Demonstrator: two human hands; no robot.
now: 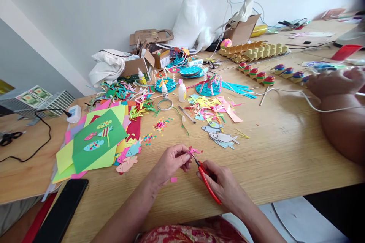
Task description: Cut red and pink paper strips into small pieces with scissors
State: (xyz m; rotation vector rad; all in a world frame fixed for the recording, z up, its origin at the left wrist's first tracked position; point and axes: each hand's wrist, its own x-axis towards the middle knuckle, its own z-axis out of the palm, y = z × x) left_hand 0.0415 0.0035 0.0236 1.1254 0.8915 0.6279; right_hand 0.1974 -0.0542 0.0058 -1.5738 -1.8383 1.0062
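Near the table's front middle, my left hand (174,160) is closed in a pinch on a small piece of pink paper, mostly hidden by the fingertips. My right hand (221,183) grips red-handled scissors (205,183), whose dark blades point up and left to the left fingertips. Pink paper scraps (196,151) lie just behind the blades. A pink paper square (173,179) rests below my left hand. Grey and blue paper fish (224,137) lie beyond my right hand. To the left, decorated paper fish (94,145) sit on a green sheet (82,155).
Confetti dots (161,124), glue bottles (182,92), a pen (186,114) and paper strips (203,103) spread across the middle. A black phone (64,209) lies front left. Another person's arm (342,114) rests at the right near painted egg-carton pieces (256,74). A white cable (302,93) crosses there.
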